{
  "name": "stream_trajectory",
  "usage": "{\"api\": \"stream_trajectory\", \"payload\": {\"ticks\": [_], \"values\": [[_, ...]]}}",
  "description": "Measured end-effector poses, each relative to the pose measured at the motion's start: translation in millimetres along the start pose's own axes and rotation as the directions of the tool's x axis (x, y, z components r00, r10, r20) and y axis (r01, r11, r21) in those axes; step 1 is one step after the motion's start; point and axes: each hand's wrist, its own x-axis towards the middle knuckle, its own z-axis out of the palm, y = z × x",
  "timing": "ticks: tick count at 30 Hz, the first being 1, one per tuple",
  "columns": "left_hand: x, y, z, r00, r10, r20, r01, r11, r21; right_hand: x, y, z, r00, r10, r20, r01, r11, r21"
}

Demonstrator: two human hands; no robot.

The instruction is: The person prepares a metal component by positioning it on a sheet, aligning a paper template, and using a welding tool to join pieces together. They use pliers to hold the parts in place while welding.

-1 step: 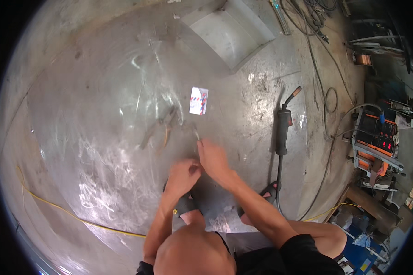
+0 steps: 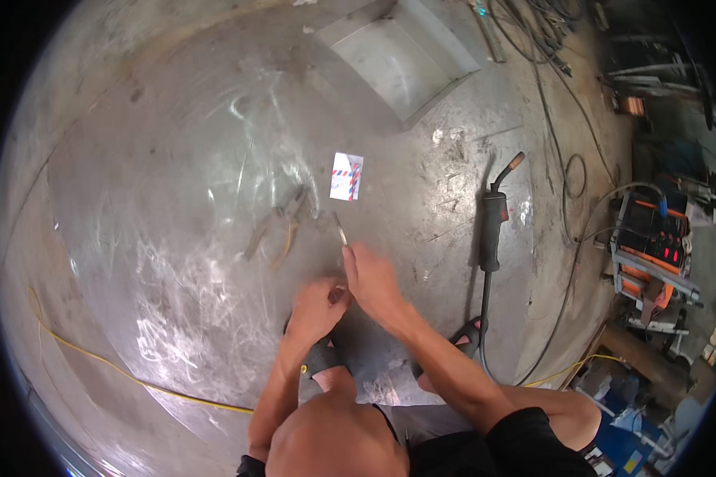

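Pinching a thin stick (image 2: 342,231) in its fingertips, the right hand (image 2: 373,280) pointed it toward eleven o'clock. The left hand (image 2: 318,307) lay close by at eight o'clock, fingers curled; whether they gripped anything could not be told. From the right hand, pliers (image 2: 289,215) lay at ten o'clock, a welding torch (image 2: 492,232) at two.

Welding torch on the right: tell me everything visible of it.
The welding torch has a black, plastic-looking body with a red patch on one side, a bent dark neck and a coppery nozzle. It lies on the scuffed gray metal-looking sheet, nozzle toward the view's upper right. Its black cable runs back beside the right sandal, perhaps touching it, then curves right. Nobody holds it.
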Motion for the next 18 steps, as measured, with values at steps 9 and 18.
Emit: {"api": "stream_trajectory", "payload": {"ticks": [9,18], "values": [[1,-9,6,1.000,-0.008,-0.022,0.008,1.000,0.006,-5,-20,-20,0.993,-0.044,-0.108,0.062,0.984,0.168],[3,-21,9,1.000,-0.016,0.003,0.016,0.998,-0.068,0,13,16,0.990,0.100,0.095,-0.112,0.985,0.131]]}}
